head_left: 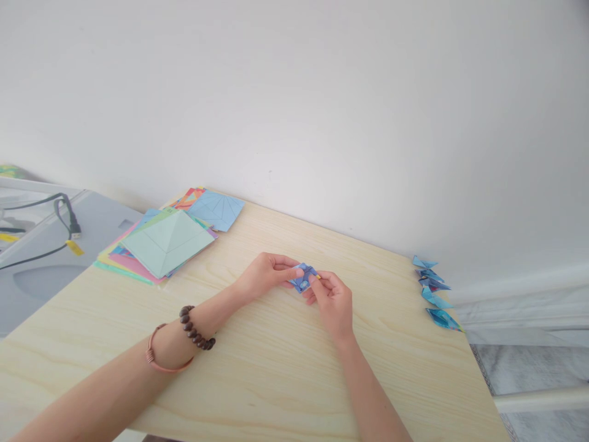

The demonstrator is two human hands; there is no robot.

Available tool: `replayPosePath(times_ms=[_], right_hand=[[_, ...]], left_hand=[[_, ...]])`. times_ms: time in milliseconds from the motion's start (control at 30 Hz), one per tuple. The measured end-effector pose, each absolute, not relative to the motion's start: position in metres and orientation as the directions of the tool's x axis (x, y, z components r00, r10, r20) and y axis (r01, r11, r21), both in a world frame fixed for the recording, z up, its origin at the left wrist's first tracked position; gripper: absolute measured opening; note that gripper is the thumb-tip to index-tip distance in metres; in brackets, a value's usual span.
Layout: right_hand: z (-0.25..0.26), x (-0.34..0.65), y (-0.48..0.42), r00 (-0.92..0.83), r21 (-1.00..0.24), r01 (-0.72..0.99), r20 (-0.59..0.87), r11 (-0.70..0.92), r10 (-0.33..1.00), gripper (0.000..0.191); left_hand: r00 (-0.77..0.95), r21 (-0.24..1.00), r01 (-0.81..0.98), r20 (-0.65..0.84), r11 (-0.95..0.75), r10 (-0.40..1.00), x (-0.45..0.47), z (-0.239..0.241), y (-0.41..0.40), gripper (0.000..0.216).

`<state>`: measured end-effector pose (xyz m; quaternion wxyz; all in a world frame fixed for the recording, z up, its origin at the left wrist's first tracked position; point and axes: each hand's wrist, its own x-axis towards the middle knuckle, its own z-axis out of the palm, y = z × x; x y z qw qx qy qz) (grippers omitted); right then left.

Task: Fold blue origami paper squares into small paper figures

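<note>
Between my two hands is a small piece of folded blue origami paper (304,283), with a lighter printed pattern and a bit of yellow at its right corner. My left hand (271,270) pinches its left side, thumb lying across the top. From the right, my right hand (332,298) pinches the other side between thumb and fingers. Both hands hold the paper just over the wooden table (276,380). The fingertips beneath the paper are partly hidden. A dark bead bracelet and a thin reddish-brown band circle my left wrist and forearm.
A stack of coloured paper sheets (168,242) lies at the left, beside a blue creased sheet (217,210). Several folded blue paper pieces (435,298) line the right edge. A grey surface with a black USB cable (73,224) adjoins at left; a white wall (294,110) stands behind.
</note>
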<state>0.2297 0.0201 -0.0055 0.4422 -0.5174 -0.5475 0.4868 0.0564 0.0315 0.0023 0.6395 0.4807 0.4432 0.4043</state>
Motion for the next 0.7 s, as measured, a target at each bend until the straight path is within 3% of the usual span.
replayPosePath(times_ms=[300,700], right_hand=[[-0.0038,0.2306,0.0210,-0.067,-0.991,0.131,-0.026,-0.018,0.997,0.033],[-0.0031,0.2335,0.0209,-0.039,-0.985,0.169,0.023,0.030,0.999,0.028]], left_hand=[[0.208,0.971,-0.111,-0.187,0.213,0.960,0.0591,-0.0010,0.0307,0.036],[0.258,0.973,-0.098,-0.178,0.210,0.949,0.0572,0.0014,0.0309,0.036]])
